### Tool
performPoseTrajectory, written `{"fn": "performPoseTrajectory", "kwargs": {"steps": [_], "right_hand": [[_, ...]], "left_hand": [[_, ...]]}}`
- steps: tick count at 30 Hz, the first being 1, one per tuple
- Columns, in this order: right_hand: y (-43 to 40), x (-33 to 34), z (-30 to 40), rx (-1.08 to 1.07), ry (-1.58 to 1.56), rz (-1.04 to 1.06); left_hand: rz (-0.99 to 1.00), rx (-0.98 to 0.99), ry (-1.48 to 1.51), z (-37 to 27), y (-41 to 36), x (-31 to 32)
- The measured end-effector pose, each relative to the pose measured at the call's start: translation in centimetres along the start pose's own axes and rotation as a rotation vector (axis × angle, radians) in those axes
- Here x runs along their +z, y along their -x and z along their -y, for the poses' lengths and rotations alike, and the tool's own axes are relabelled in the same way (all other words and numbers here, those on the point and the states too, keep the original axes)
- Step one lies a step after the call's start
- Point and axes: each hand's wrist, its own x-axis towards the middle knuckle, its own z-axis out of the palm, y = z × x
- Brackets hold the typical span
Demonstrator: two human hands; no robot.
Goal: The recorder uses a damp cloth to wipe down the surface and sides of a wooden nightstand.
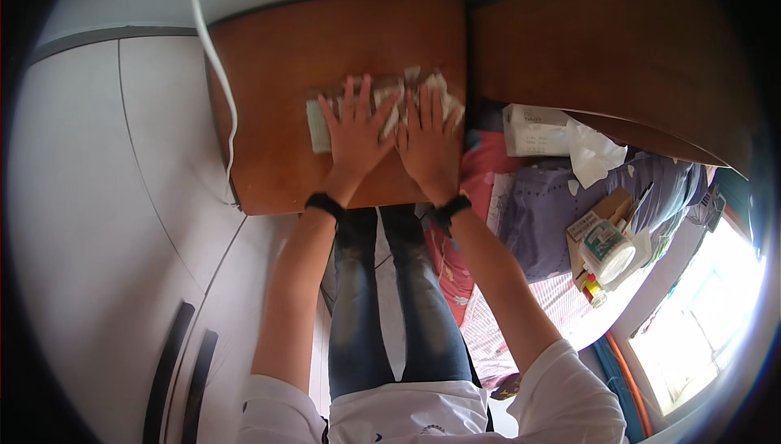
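On the brown wooden tabletop (293,47), my left hand (358,132) lies palm down with its fingers spread. A pale green rectangular piece (319,126) shows beside its outer fingers. My right hand (430,145) is also palm down, its fingers apart, resting on crumpled cream-coloured material (448,96) near the table's right edge. More light pieces show between and under the fingers; whether they are cloth or paper I cannot tell. The thumbs nearly meet. Both hands look flat on the pieces, with nothing gripped. A black band circles each wrist.
A white cable (213,59) hangs at the table's left side, by pale cabinet doors (165,114). To the right are a wooden headboard-like panel (598,59), a tissue pack (537,131), purple bedding (537,218) and a plastic tub (607,252) beside cardboard. A bright window stands far right.
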Motion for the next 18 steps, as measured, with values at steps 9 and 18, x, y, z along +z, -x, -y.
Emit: {"fn": "performPoseTrajectory", "kwargs": {"steps": [9,18], "right_hand": [[10.9,2.7,0.2,0.013,-0.037,0.139],[-2.3,-1.0,-0.1,0.072,0.0,0.033]], "left_hand": [[0.186,-0.026,0.073,-2.6,10.3,0.1],[0.084,-0.039,0.005,-1.0,-0.8,0.1]]}}
